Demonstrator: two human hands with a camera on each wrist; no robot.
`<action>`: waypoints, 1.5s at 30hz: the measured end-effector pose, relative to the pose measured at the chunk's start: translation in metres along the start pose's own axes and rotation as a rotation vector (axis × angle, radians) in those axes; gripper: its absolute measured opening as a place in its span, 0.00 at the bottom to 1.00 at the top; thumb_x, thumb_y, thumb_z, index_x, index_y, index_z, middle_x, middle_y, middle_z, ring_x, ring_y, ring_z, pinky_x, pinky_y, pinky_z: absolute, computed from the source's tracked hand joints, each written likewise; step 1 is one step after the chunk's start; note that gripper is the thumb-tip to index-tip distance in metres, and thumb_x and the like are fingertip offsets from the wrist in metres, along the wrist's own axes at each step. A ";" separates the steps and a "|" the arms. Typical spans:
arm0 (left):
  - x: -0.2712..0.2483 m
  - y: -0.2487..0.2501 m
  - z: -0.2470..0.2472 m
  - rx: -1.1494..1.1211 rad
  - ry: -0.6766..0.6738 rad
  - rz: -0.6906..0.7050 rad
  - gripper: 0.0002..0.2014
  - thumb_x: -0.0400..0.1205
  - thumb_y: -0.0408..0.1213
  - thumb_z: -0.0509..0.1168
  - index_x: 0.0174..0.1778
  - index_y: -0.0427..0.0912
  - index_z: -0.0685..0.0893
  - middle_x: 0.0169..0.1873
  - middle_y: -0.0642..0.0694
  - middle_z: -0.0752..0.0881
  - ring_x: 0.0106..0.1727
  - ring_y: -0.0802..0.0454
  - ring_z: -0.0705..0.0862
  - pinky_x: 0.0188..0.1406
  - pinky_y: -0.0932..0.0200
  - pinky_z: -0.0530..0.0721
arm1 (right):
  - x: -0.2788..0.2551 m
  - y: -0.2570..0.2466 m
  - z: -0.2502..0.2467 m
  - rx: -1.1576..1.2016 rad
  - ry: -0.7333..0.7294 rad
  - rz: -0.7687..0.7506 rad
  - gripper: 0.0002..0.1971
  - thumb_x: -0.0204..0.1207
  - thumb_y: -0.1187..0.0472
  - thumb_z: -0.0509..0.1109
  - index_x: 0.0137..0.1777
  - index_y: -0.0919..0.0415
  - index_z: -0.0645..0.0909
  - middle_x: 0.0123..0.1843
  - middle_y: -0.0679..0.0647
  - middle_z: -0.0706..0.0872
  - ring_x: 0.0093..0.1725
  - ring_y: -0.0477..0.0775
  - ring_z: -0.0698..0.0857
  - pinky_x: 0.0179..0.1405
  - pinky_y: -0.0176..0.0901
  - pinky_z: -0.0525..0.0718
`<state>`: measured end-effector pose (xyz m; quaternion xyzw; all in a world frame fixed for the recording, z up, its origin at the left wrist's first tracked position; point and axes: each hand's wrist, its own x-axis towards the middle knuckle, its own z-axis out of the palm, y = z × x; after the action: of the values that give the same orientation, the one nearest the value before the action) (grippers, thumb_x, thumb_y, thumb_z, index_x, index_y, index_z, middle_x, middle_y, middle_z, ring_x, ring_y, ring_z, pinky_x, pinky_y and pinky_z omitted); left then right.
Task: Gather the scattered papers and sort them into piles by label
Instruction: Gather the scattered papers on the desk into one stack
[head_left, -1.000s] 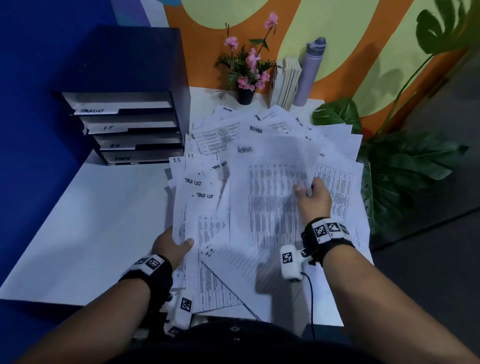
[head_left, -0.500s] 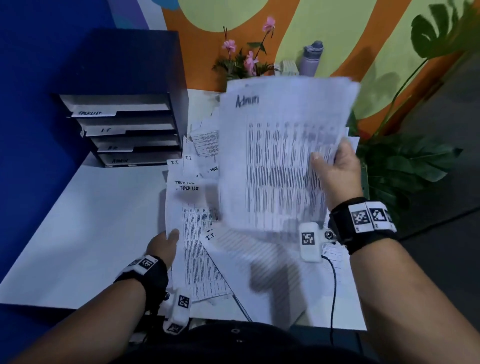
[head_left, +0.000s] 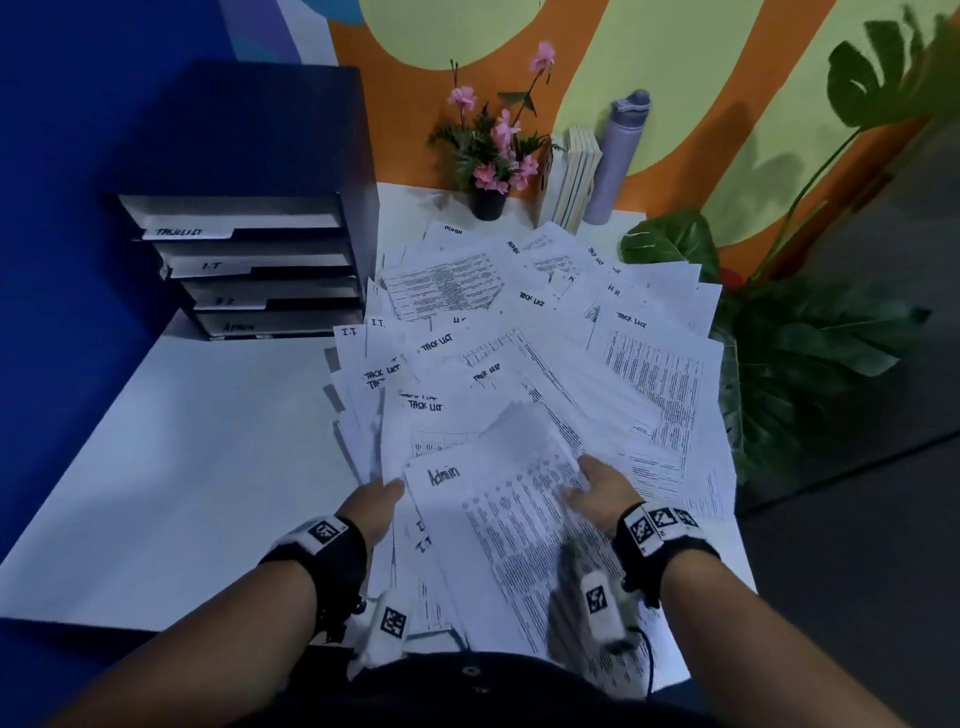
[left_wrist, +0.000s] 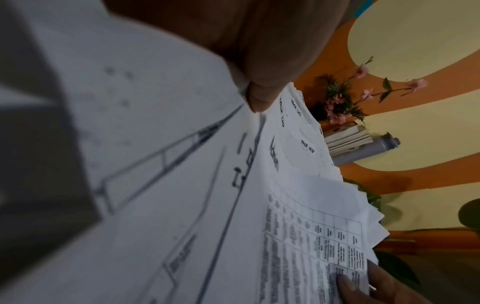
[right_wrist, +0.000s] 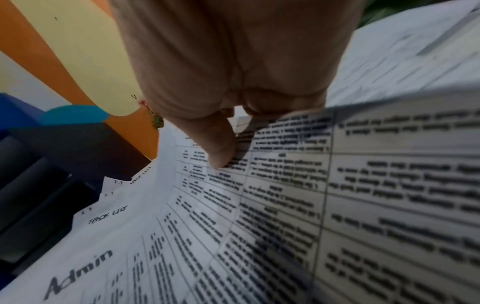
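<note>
Many printed sheets (head_left: 545, 338) lie fanned across the white table (head_left: 182, 467), hand-labelled Task List, I.T., H.R. and Admin. My right hand (head_left: 582, 486) pinches the right edge of a sheet headed Admin (head_left: 498, 519), low over the near end of the pile. In the right wrist view the thumb (right_wrist: 218, 152) lies on top of that Admin sheet (right_wrist: 207, 226), with the fingers hidden under it. My left hand (head_left: 387, 493) holds the left edge of the near sheets. Its thumb (left_wrist: 259, 96) presses on top of them.
A dark tray organiser (head_left: 249, 260) with shelves labelled Task List, I.T. and Admin stands at the back left. A flower pot (head_left: 488, 202), books (head_left: 571, 176) and a grey bottle (head_left: 618, 156) line the back wall. A leafy plant (head_left: 805, 338) borders the table's right edge.
My right hand lifted the Admin sheet up in front of me, then brought it down to the near end of the pile. My left hand stayed at the pile's left edge.
</note>
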<state>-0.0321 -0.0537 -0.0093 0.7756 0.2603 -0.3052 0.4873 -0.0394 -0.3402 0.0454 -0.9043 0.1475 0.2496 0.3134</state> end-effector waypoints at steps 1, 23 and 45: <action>-0.001 0.003 0.000 -0.011 0.029 0.000 0.18 0.89 0.42 0.54 0.55 0.29 0.78 0.64 0.28 0.75 0.65 0.39 0.76 0.53 0.57 0.67 | 0.000 -0.003 -0.001 0.036 0.007 -0.021 0.27 0.82 0.57 0.67 0.79 0.63 0.66 0.77 0.60 0.73 0.74 0.61 0.74 0.70 0.48 0.73; 0.033 0.000 0.019 -0.385 -0.065 -0.046 0.33 0.82 0.50 0.63 0.80 0.36 0.67 0.76 0.40 0.72 0.75 0.37 0.72 0.76 0.40 0.68 | 0.059 -0.028 -0.013 0.070 0.047 -0.001 0.20 0.82 0.51 0.67 0.67 0.62 0.72 0.59 0.60 0.83 0.52 0.57 0.81 0.51 0.48 0.81; 0.008 0.053 -0.014 -0.801 -0.074 0.309 0.52 0.67 0.28 0.80 0.78 0.67 0.58 0.74 0.55 0.69 0.74 0.46 0.69 0.70 0.28 0.62 | 0.008 -0.048 -0.076 0.838 0.053 -0.599 0.14 0.75 0.69 0.72 0.57 0.51 0.86 0.54 0.51 0.91 0.55 0.51 0.88 0.55 0.43 0.86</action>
<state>0.0134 -0.0610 0.0208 0.5437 0.2215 -0.1311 0.7988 0.0150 -0.3533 0.1163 -0.7097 -0.0227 0.0455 0.7027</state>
